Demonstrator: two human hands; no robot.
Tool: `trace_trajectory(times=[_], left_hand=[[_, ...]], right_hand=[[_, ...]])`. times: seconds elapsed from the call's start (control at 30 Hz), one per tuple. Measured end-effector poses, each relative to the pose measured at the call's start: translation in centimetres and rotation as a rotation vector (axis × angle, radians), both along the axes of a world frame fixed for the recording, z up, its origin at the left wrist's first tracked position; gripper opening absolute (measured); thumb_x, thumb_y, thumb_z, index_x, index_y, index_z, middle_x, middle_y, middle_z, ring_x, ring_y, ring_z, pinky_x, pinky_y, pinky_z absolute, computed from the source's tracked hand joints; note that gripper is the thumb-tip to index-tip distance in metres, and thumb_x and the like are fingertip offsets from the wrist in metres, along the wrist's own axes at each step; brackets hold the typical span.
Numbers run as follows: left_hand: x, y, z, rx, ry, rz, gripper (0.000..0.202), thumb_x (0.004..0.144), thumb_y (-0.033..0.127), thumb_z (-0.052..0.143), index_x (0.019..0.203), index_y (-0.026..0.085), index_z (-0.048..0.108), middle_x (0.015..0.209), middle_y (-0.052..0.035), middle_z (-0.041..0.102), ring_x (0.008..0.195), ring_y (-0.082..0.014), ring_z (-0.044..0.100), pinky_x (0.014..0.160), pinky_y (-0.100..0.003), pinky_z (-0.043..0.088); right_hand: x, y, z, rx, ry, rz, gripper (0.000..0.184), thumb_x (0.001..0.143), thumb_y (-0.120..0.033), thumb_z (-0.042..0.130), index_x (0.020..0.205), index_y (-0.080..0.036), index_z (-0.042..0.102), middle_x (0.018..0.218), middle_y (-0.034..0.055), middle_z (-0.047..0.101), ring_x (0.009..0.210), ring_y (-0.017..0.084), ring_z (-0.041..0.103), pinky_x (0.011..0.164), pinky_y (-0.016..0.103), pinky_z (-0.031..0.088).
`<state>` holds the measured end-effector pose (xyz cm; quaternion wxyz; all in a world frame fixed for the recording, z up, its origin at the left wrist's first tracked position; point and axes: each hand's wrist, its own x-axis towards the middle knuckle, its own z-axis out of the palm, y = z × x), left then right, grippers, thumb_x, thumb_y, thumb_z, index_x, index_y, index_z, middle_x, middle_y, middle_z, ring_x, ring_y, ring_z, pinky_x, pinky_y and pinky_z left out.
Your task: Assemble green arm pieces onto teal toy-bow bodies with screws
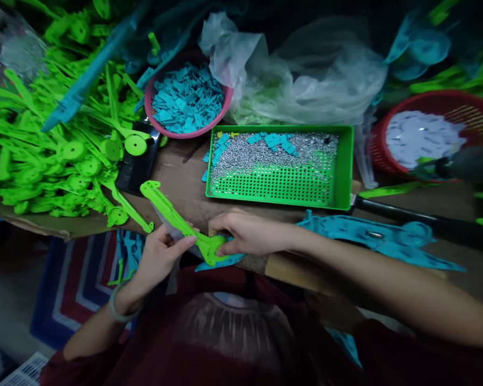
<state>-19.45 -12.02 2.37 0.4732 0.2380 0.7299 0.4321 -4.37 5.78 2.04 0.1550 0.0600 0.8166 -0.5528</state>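
My left hand (161,256) pinches the shaft of a long bright green plastic part (173,217) that slants up to the left. My right hand (247,233) is closed on the round end of the same green part (210,249), pressing it against a blue plastic piece (221,261) at the table's near edge. Both hands meet just below a green perforated tray (344,161) with small metal pins and a few blue bits in it.
A heap of green plastic parts (44,139) fills the left. A pink bowl (151,107) of blue pieces and a red basket (475,104) of pale pieces stand behind. Blue flat parts (378,238) and a dark rod (418,220) lie at right. Clear plastic bags (306,75) sit at the back.
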Motion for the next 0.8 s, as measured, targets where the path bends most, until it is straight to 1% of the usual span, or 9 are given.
trace_trajectory(times=[0.13, 0.17, 0.23, 0.3, 0.33, 0.43, 0.6, 0.7, 0.8], left_hand=[[-1.3, 0.9, 0.4, -0.022, -0.057, -0.049, 0.039, 0.074, 0.046, 0.082, 0.096, 0.015, 0.072, 0.092, -0.0081, 0.077, 0.083, -0.0213, 0.073, 0.078, -0.032, 0.059], [-1.9, 1.3, 0.6, 0.006, -0.077, -0.018, 0.042, 0.076, 0.049, 0.080, 0.100, 0.015, 0.071, 0.093, -0.0085, 0.077, 0.085, -0.0216, 0.073, 0.079, -0.032, 0.059], [-3.1, 2.5, 1.3, 0.096, -0.069, 0.105, 0.047, 0.079, 0.054, 0.075, 0.104, 0.016, 0.069, 0.094, -0.0087, 0.077, 0.086, -0.0218, 0.074, 0.080, -0.033, 0.059], [-4.0, 3.7, 2.0, 0.154, -0.023, 0.201, 0.048, 0.078, 0.056, 0.076, 0.104, 0.016, 0.068, 0.093, -0.0082, 0.077, 0.086, -0.0214, 0.074, 0.078, -0.031, 0.059], [-4.3, 4.2, 2.3, 0.160, -0.004, 0.219, 0.048, 0.076, 0.055, 0.077, 0.103, 0.016, 0.068, 0.092, -0.0079, 0.077, 0.085, -0.0209, 0.074, 0.076, -0.030, 0.059], [-4.4, 5.0, 2.9, 0.146, 0.026, 0.223, 0.045, 0.075, 0.052, 0.080, 0.099, 0.016, 0.068, 0.088, -0.0069, 0.077, 0.080, -0.0189, 0.074, 0.071, -0.027, 0.058], [-3.8, 5.1, 2.6, 0.213, 0.125, 0.287, 0.039, 0.078, 0.051, 0.077, 0.093, 0.016, 0.068, 0.082, -0.0046, 0.076, 0.074, -0.0174, 0.073, 0.070, -0.026, 0.057], [-3.7, 4.7, 2.4, 0.203, 0.098, 0.224, 0.039, 0.081, 0.050, 0.074, 0.099, 0.016, 0.067, 0.089, -0.0064, 0.076, 0.080, -0.0178, 0.073, 0.071, -0.025, 0.058], [-3.3, 3.4, 2.2, 0.065, 0.002, -0.007, 0.042, 0.077, 0.041, 0.080, 0.109, 0.016, 0.067, 0.100, -0.0080, 0.076, 0.088, -0.0192, 0.072, 0.077, -0.029, 0.059]], right_hand=[[0.0, 0.1, -0.7, -0.063, 0.013, -0.018, 0.022, 0.075, -0.021, 0.078, 0.080, -0.017, 0.058, 0.073, -0.0046, 0.054, 0.067, 0.010, 0.042, 0.060, 0.025, 0.025], [0.0, 0.1, -0.8, -0.068, 0.023, -0.019, 0.022, 0.075, -0.021, 0.078, 0.079, -0.018, 0.057, 0.071, -0.0052, 0.052, 0.065, 0.010, 0.041, 0.060, 0.025, 0.025], [0.0, 0.1, -1.0, -0.070, 0.041, -0.021, 0.023, 0.075, -0.021, 0.078, 0.078, -0.018, 0.055, 0.070, -0.0056, 0.050, 0.065, 0.009, 0.039, 0.060, 0.026, 0.024], [0.1, 0.1, -1.1, -0.066, 0.052, -0.023, 0.023, 0.076, -0.021, 0.078, 0.078, -0.018, 0.055, 0.071, -0.0051, 0.051, 0.066, 0.009, 0.039, 0.061, 0.026, 0.024], [0.1, 0.1, -1.1, -0.066, 0.055, -0.022, 0.022, 0.076, -0.021, 0.077, 0.079, -0.018, 0.055, 0.072, -0.0048, 0.052, 0.067, 0.009, 0.040, 0.062, 0.026, 0.024], [0.2, 0.1, -1.1, -0.076, 0.052, -0.026, 0.020, 0.077, -0.021, 0.075, 0.080, -0.018, 0.056, 0.075, -0.0039, 0.053, 0.068, 0.010, 0.041, 0.062, 0.026, 0.024], [0.2, 0.0, -1.1, -0.103, 0.039, -0.034, 0.026, 0.075, -0.018, 0.075, 0.074, -0.018, 0.049, 0.072, -0.0054, 0.048, 0.067, 0.010, 0.040, 0.063, 0.025, 0.026], [0.1, 0.0, -0.7, -0.082, 0.047, -0.035, 0.026, 0.076, -0.018, 0.076, 0.074, -0.018, 0.050, 0.072, -0.0051, 0.049, 0.067, 0.010, 0.040, 0.063, 0.025, 0.026], [0.0, 0.1, -0.5, -0.063, 0.032, -0.025, 0.025, 0.076, -0.018, 0.077, 0.076, -0.018, 0.052, 0.073, -0.0049, 0.051, 0.068, 0.010, 0.042, 0.063, 0.026, 0.026]])
